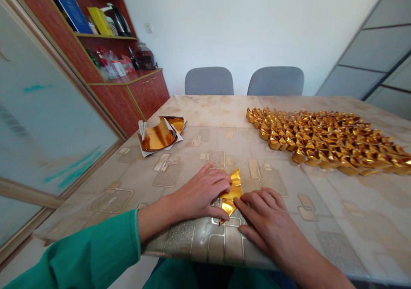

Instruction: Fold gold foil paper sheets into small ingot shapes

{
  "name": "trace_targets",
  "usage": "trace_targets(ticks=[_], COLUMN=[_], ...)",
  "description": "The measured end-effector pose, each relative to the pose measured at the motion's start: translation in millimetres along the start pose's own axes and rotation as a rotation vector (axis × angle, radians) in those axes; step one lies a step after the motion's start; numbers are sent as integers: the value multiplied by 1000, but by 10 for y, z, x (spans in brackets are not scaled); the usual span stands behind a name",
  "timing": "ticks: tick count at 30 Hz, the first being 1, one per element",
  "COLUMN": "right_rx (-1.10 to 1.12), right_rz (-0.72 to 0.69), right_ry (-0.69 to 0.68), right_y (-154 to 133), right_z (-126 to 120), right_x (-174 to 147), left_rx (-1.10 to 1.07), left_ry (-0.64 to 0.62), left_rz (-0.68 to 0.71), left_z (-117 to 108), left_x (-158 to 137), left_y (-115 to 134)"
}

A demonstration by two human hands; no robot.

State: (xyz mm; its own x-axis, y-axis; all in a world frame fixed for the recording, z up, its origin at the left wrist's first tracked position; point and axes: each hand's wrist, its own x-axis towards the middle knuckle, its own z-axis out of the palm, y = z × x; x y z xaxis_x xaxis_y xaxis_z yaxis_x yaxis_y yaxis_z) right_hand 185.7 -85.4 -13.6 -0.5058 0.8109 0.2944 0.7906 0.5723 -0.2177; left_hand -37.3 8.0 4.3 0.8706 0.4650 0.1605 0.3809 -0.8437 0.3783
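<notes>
A small piece of gold foil paper, creased and folded, lies on the table near its front edge. My left hand holds it down from the left, fingers curled over its edge and thumb at its lower end. From the right, my right hand rests low on the table, its fingers stretched out. The index fingertip touches the foil's right edge, while the thumb lies on the tablecloth. Part of the foil is hidden under my left fingers.
Many folded gold foil pieces stand in rows at the right. A stack of loose gold sheets lies at the back left of the patterned table. Two grey chairs stand behind; a wooden cabinet is at the left.
</notes>
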Motion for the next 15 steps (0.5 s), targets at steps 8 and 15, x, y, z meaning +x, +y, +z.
trace_targets(ticks=[8,15], right_rx=[28,48], right_rz=[18,31], right_ry=[-20,-2], right_y=[-32,-56], right_z=[-1,-42], right_x=[-38,-63], left_rx=[112,147], left_ry=[17,-41], left_rz=[118,103], left_z=[76,90], left_x=[-73,-167], left_y=[71,102])
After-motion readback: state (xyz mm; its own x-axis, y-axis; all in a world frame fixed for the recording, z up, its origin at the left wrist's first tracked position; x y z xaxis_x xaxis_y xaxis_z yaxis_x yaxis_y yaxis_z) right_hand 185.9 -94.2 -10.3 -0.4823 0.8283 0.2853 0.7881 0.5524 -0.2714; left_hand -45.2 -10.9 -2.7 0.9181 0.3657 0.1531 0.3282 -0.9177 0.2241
